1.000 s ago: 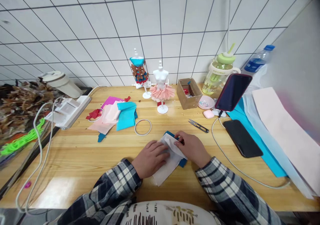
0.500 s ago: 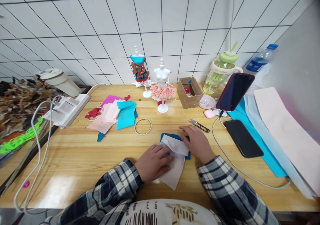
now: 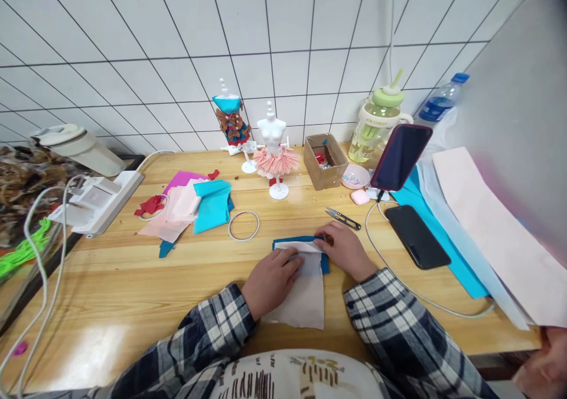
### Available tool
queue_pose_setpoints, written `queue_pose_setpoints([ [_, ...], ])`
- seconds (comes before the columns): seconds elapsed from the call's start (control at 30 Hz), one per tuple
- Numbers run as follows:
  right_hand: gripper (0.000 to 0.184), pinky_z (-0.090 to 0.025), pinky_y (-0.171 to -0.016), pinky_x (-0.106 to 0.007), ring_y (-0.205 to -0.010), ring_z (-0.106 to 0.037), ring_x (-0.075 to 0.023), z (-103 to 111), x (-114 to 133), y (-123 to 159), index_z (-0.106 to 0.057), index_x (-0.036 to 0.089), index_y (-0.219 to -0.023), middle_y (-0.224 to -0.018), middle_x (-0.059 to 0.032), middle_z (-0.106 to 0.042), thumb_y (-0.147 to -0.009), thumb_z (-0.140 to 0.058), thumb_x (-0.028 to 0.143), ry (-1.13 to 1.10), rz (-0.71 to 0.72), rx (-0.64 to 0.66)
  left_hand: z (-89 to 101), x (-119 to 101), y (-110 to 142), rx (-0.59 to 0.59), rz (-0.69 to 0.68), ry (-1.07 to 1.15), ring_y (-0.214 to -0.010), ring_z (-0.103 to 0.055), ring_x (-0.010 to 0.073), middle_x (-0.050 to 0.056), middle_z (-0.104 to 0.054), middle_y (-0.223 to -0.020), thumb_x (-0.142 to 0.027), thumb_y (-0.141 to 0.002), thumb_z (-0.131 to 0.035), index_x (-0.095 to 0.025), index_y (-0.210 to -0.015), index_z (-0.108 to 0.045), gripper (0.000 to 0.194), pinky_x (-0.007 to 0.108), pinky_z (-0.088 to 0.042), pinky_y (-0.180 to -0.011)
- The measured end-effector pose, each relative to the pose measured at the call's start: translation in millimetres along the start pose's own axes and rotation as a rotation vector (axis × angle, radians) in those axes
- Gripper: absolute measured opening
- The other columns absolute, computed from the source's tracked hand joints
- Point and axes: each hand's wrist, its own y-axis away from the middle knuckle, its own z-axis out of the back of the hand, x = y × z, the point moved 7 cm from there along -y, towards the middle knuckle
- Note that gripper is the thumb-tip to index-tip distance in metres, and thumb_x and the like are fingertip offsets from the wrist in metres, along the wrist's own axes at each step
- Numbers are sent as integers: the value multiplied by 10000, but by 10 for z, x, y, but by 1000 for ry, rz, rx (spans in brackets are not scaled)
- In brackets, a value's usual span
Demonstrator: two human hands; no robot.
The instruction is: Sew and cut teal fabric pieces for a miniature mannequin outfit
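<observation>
A pale pinkish sheet [image 3: 305,304] of thin cloth or crepe paper lies before me, its top edge folded into a narrow flat strip. Beneath that strip is a dark blue piece [image 3: 299,239], showing along the top and at the right corner. My left hand [image 3: 272,278] presses on the sheet, fingers together and bent over the lower side of the fold; its thumb is mostly hidden. At the fold's right end, my right hand [image 3: 348,248] pinches the edge between thumb and fingers. Just beyond it lie small thread snips [image 3: 343,218].
Behind stand two small mannequins, one in a pink ruffled skirt [image 3: 277,161], and a cardboard box [image 3: 325,162]. A white ring [image 3: 243,226] and coloured pieces [image 3: 212,207] lie left. Rightward are phones [image 3: 417,236], a cable, a drink bottle [image 3: 376,124] and large sheets [image 3: 491,227].
The loose upper flap of the pale sheet now lies flat as a straight narrow fold. Both hands have shifted slightly left in view, and the whole view has turned a little rightward.
</observation>
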Motion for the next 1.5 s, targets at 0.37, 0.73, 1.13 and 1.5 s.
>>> queue_pose_setpoints([
  [0.37, 199, -412, -727, -287, -819, -576, -170, 27, 22, -5, -660, 216, -876, -846, -32, -654, -908, -499, 328, -24, 17, -48, 273, 633, -257, -267, 286, 285, -956, -588, 241, 61, -654, -968, -240, -759, -666, -198, -826, -655, 80, 412, -448, -877],
  [0.73, 177, -411, -847, -342, -912, -545, -191, -50, 511, 338, -674, 229, -905, -921, -26, -640, -772, -695, 343, -34, 312, 127, 896, 1245, 423, -680, 577, 1613, -872, -676, 200, 24, -712, -1035, -271, -720, -740, -235, -1115, -589, 424, 294, -570, -724],
  [1.13, 281, -391, -773, -374, -855, -530, -228, -184, 643, 290, -653, 212, -845, -850, -51, -614, -753, -677, 476, 179, 78, 50, 1240, 1307, 335, -855, 438, 1553, -1077, -624, 247, 76, -708, -1088, -211, -754, -713, -169, -1098, -659, 351, 367, -537, -907],
  [1.5, 125, -397, -710, -281, -769, -567, -160, 375, 1413, 229, -559, 225, -900, -813, 2, -647, -879, -481, 130, -52, 405, 135, 1042, 1186, -7, -609, 470, 1292, -956, -662, 238, 100, -689, -1112, -319, -722, -743, -185, -1374, -449, 727, 364, -520, -851],
])
